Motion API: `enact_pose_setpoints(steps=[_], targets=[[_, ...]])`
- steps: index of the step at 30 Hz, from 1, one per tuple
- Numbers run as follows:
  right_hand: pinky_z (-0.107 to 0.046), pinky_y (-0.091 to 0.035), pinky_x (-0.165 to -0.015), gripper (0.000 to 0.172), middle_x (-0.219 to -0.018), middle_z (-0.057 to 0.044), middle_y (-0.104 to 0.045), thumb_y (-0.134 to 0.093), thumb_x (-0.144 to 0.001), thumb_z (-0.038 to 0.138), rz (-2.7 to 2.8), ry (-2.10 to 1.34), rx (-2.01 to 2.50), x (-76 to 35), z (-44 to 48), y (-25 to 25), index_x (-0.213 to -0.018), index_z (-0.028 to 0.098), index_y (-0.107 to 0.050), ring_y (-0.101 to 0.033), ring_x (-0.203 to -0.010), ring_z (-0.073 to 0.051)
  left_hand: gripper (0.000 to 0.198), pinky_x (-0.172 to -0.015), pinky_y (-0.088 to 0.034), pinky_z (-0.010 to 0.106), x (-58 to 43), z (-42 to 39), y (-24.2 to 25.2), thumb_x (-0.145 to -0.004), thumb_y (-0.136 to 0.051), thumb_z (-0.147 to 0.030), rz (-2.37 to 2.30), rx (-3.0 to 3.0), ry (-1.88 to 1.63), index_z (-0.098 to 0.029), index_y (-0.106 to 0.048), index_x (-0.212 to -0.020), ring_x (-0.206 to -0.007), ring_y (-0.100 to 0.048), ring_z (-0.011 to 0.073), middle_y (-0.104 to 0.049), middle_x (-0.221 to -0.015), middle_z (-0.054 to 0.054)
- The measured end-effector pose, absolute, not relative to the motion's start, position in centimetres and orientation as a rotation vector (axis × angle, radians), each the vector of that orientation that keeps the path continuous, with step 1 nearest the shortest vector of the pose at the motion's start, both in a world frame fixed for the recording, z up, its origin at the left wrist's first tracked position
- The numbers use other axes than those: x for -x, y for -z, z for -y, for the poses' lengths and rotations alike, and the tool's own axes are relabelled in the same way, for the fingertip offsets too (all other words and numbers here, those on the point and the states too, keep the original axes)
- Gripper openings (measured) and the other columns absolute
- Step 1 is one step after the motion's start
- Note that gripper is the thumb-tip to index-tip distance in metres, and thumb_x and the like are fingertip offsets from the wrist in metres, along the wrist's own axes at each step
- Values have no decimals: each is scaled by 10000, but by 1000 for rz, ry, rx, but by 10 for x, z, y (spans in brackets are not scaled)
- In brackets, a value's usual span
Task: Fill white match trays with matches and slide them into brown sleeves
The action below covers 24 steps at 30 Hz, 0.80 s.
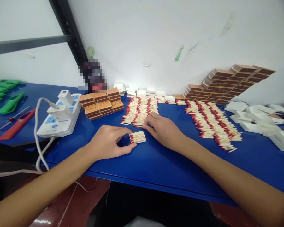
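My left hand (pixel 106 142) steadies a white matchbox tray (pixel 144 138) holding red-tipped matches (pixel 137 136) between thumb and fingers, on the blue table (pixel 170 171); just beside it my right hand (pixel 162 130) is narrowed, though whether it grips anything I cannot tell; beyond lies a match pile (pixel 143 108); farther, white trays (pixel 141 93) line the wall (pixel 156 37).

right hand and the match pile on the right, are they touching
Apart. The head view shows a gap: bare blue tabletop lies between the right hand and the left edge of the match pile.
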State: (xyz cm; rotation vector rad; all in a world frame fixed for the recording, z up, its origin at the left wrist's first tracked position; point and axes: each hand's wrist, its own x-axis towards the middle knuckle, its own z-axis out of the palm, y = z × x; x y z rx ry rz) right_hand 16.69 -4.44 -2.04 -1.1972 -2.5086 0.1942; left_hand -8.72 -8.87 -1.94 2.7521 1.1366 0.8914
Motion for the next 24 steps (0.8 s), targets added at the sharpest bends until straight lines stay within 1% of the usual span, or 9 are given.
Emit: enact_pose_setpoints(steps=[5,11,18,24], targets=[[-309,-414,-703,104,-1052,-70,-659,-560,-1081,248,2532,-210,1120,-165,46,21,-1015,199,-623,-615,-840,-192,265,-511,-369,238,87,89,20,-889,-775,-406,-1138,-2759,-908,-184,-782,-1033,-476,-516,84,-536,-551,-81],[-299,-419,-710,45,-1062,-59,-658,-607,-1056,245,2480,-281,1112,-165,45,22,-1027,212,-618,-613,-842,-184,277,-510,-376,239,88,89,20,-883,-786,-400,-1125,-2751,-916,-186,-782,-1060,-475,-519,86,-530,-550,-85],[-322,-429,-731,90,-1039,-64,-652,-584,-1068,241,2505,-338,1177,-168,44,16,-1002,195,-626,-591,-829,-193,264,-509,-368,240,88,88,19,-885,-783,-395,-1133,-2750,-900,-175,-782,-1030,-472,-508,85,-525,-550,-83],[-317,-444,-748,96,-1036,-60,-643,-569,-1076,254,2462,-341,1066,-168,57,1,-1007,209,-619,-599,-854,-193,269,-519,-362,241,88,89,19,-887,-783,-406,-1134,-2745,-882,-184,-783,-1040,-482,-515,87,-536,-557,-78]])
